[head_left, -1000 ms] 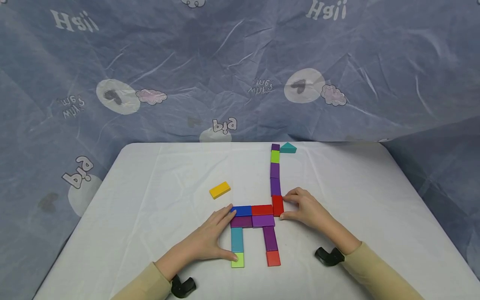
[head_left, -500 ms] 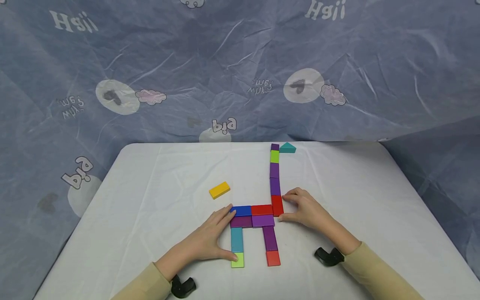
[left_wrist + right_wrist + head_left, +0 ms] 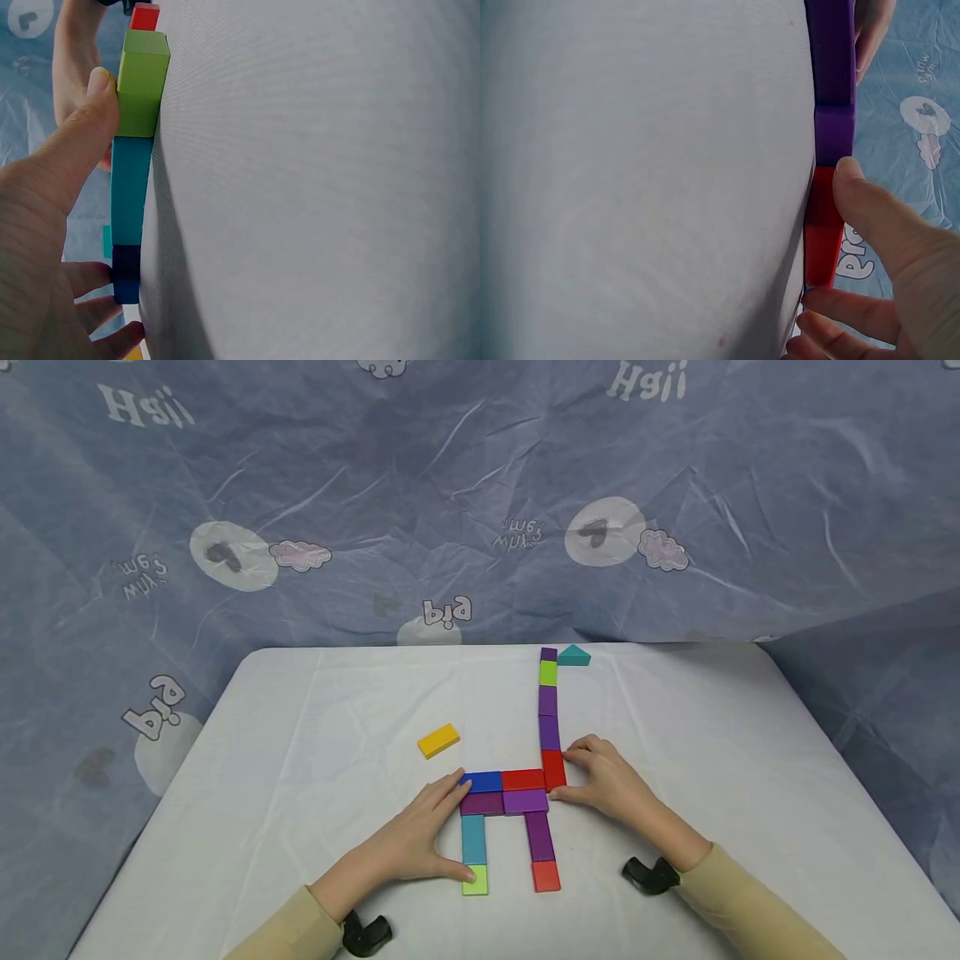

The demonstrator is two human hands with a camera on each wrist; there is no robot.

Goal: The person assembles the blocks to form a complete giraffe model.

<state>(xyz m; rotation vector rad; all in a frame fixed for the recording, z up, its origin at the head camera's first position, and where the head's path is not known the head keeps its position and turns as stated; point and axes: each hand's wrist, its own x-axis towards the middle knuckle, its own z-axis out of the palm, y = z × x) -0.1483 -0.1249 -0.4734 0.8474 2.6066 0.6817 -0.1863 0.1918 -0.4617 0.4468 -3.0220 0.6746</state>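
Wooden blocks lie end to end in a figure on the white table. My left hand spans its left side, fingers outstretched. Its thumb rests on the lime block; the fingertips touch the blue block. A teal block lies between these. On the other side, my right hand holds the upright red block lengthwise. Its thumb presses the near end and its fingers reach the far end. Left of that block lie another red block and a purple block.
Purple blocks and a green block form a column toward the back edge. A teal triangular block lies beside its top. One yellow block lies apart at the left. Below are a dark purple block and a red-orange block.
My right thumb has slid left to the near end of the upright red block, which has shifted slightly away from me. My left hand stays in place.
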